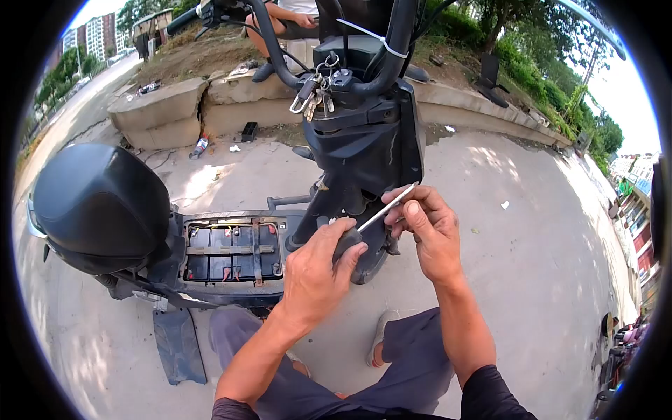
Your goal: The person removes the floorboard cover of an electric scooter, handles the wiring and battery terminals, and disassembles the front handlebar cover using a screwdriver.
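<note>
My left hand (pixel 318 269) is closed round the dark handle of a screwdriver (pixel 381 211), whose pale metal shaft points up and to the right. Near the shaft's tip is my right hand (pixel 428 227), its fingers curled and thumb raised; whether something small is in them is too small to tell. Both hands are in front of the black scooter body (pixel 357 150). A bunch of keys (pixel 318 94) hangs below the handlebar. To the left of my hands, the open floor compartment shows black batteries (pixel 234 253) under metal strips.
The black seat (pixel 101 206) is at the left. A dark panel (pixel 180 346) lies on the ground below it. Behind the scooter runs a concrete kerb (pixel 245 98), where a person (pixel 290 17) sits. A small black box (pixel 248 131) lies near the kerb.
</note>
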